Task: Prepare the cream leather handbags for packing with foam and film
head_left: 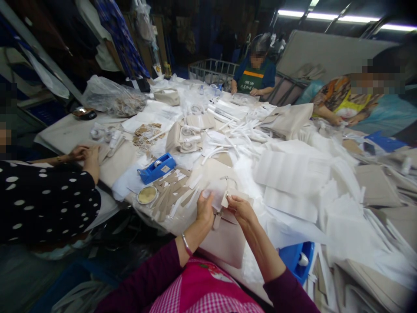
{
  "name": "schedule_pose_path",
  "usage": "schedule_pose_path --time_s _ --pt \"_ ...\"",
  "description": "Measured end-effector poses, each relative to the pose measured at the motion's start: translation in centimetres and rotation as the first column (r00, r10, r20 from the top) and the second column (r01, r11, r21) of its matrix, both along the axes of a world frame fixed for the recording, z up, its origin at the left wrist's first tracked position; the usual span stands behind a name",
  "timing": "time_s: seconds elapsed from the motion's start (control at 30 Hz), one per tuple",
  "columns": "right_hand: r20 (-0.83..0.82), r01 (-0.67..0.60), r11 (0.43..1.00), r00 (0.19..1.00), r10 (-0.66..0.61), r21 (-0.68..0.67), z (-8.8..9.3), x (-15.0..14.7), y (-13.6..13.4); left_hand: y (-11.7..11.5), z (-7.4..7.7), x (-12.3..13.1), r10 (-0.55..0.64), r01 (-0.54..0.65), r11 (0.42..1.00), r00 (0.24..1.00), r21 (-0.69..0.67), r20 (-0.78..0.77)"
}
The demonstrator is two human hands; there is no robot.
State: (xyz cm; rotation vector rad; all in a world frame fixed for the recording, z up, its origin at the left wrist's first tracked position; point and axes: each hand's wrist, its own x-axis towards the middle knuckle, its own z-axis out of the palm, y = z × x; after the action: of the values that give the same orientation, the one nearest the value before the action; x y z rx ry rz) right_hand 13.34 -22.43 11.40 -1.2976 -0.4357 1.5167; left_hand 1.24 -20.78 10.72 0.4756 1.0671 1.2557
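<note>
The fingers of the left hand (pixel 205 209) and right hand (pixel 239 209) are closed on white tissue paper (pixel 215 191) at the top edge of a beige handbag (pixel 224 243), which lies just below both hands.

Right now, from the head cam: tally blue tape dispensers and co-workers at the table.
Blue tape dispensers: 2
Co-workers: 3
Total: 5
</note>
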Motion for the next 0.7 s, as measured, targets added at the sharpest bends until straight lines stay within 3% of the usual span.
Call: schedule_pose_path --time_s 0.1,0.2,0.37,0.43,0.57,0.7 --pt "0.028 0.049 0.998 0.998 -0.05 0.029 -0.2 -0.3 0.6 -0.4 0.3 0.0 -0.028 0.028 1.0 0.989 0.007 0.142" --pt "0.118 0.049 0.997 0.992 -0.055 0.055 -0.5 0.0 1.0 0.6 1.1 -1.6 -0.205 0.231 0.969 0.95 -0.087 0.235" --pt "0.263 0.011 0.998 0.965 -0.027 0.063 -0.8 0.9 1.4 4.5 1.7 -3.4 -0.575 0.582 0.804 0.813 -0.121 0.091" --pt "0.307 0.006 0.999 0.952 -0.019 0.041 -0.9 1.1 1.6 5.5 1.0 -2.7 -0.593 0.593 0.8 0.805 -0.091 0.029" --pt "0.376 0.028 0.999 0.926 -0.035 0.025 -1.4 1.3 2.3 6.0 -0.8 -0.6 -0.436 0.435 0.899 0.9 -0.044 -0.004" --pt "0.421 0.043 0.999 0.906 -0.053 0.033 -2.1 1.4 3.1 5.7 -1.7 0.1 -0.408 0.409 0.911 0.913 -0.052 0.028"
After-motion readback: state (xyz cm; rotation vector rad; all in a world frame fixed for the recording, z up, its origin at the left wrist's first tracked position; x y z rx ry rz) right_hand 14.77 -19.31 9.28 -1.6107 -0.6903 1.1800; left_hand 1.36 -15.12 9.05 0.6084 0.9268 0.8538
